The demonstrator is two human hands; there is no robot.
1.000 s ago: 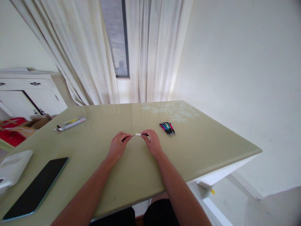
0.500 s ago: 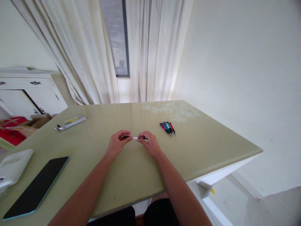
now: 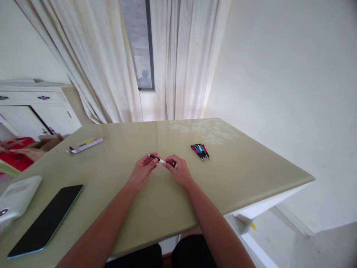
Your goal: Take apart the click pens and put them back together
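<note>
A black-and-white pen [image 3: 161, 161] is held between my two hands, above the middle of the table [image 3: 156, 201]. My left hand [image 3: 143, 168] pinches its black front part, and the metal tip points up and to the left. My right hand [image 3: 177, 169] grips the other black end between thumb and fingers, which partly hide it. The white middle of the barrel shows between the two hands. To the right of my right hand lies a group of several pens [image 3: 200, 152] side by side, with coloured barrels and dark ends.
A dark tablet-like slab [image 3: 46, 219] and a white plastic-looking object [image 3: 19, 195] lie at the left. Behind them is a long, thin package [image 3: 86, 145] with something yellow on it. A white cabinet [image 3: 55, 108] and red bags [image 3: 16, 156] stand beyond the table's left edge.
The pen has gone from nearly level to tilted, its tip end rising at the left and now showing past my left fingers. Both hands keep hold of it.
</note>
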